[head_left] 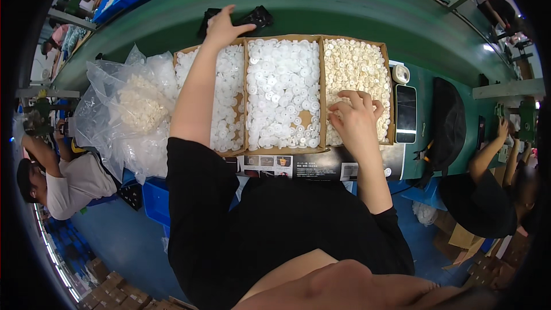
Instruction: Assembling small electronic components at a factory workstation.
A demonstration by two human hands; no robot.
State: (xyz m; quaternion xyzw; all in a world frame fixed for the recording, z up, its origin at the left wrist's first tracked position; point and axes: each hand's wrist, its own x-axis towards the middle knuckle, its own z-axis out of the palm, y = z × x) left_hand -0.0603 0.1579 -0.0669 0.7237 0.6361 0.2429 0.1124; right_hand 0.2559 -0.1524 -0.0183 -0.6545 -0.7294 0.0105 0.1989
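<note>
My left hand [222, 28] reaches over the green conveyor belt, thumb and fingers spread, with nothing visible in it. Next to it on the belt lie black plastic parts [262, 16], partly hidden behind the hand. My right hand [357, 116] is down at the small cream gear wheels [351, 60] in the right compartment of a cardboard tray [322, 80]. Its thumb and forefinger come close together; anything between them is too small to make out. White gear wheels [281, 74] fill the middle compartment, and more white ones [229, 74] lie in the left compartment under my left forearm.
Clear plastic bags [103, 97] with cream and white pieces lean left of the tray. On the right are a tape roll [400, 73], a phone [406, 113] and a black bag [447, 120]. A printed sheet [321, 166] lies along the near edge. Other people sit at both sides.
</note>
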